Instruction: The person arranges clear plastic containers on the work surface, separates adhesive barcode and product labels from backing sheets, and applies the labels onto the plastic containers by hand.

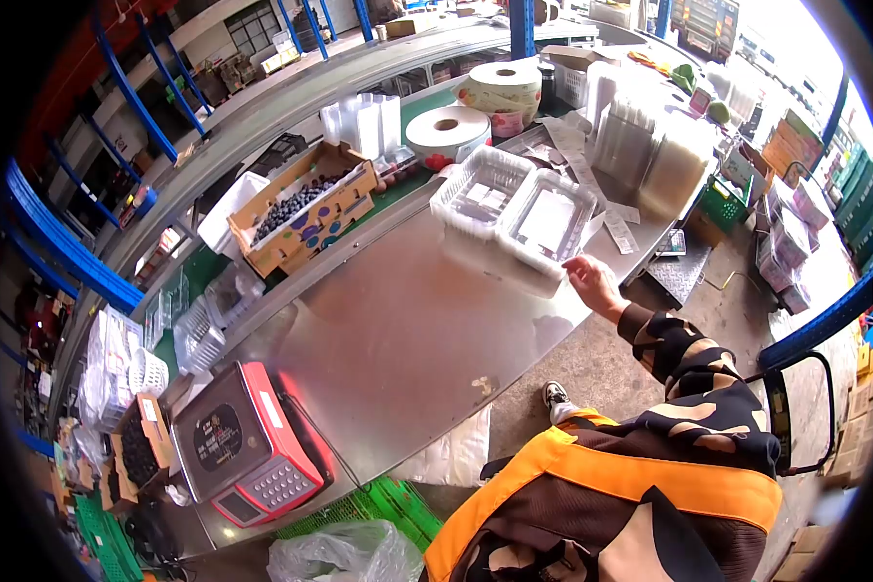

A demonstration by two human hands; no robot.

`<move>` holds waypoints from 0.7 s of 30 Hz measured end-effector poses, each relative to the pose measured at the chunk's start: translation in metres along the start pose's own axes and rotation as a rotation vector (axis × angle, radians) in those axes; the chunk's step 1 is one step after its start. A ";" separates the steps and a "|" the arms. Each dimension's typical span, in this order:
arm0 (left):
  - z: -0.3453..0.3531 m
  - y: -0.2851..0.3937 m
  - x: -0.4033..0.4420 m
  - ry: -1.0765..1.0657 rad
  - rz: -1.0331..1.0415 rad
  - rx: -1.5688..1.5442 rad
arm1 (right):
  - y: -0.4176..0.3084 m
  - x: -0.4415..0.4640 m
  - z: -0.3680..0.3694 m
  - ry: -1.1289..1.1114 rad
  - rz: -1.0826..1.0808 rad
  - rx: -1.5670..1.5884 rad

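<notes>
My right hand (595, 286) is at the near right corner of a stack of clear plastic containers (545, 221), its fingers closed at the rim. Another stack of clear containers (483, 186) stands directly to the left, touching the first. Both stand on the metal table (388, 330), with pale labels or paper visible inside. My left hand is not in view.
A red scale (262, 441) sits at the table's near left. Behind are a cardboard box (306, 228) of dark grapes, label rolls (446, 131) and more stacked clear containers (630, 141). A clear plastic bag (344, 553) lies below the table's front edge.
</notes>
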State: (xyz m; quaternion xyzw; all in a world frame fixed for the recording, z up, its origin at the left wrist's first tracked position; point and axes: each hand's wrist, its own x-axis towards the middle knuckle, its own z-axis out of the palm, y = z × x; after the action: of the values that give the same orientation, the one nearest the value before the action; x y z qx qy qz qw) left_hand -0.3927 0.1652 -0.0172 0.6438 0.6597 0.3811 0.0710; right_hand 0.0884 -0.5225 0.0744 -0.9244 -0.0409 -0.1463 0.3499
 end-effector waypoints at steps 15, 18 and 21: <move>0.106 0.529 -0.547 -1.814 0.117 -0.636 | 0.197 0.305 0.024 -0.607 -0.210 -0.230; 0.212 0.524 -0.649 -1.550 0.203 -0.657 | 0.209 0.311 0.044 -0.437 -0.153 0.078; 0.188 0.536 -0.640 -1.554 0.061 -0.780 | 0.207 0.318 0.037 -0.399 -0.268 -0.093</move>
State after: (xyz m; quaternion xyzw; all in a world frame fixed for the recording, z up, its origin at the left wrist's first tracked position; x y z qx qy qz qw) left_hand 0.2466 -0.4001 -0.0839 0.6685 0.2292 0.0342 0.7067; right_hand 0.4377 -0.6627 0.0118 -0.9364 -0.2246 -0.0076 0.2694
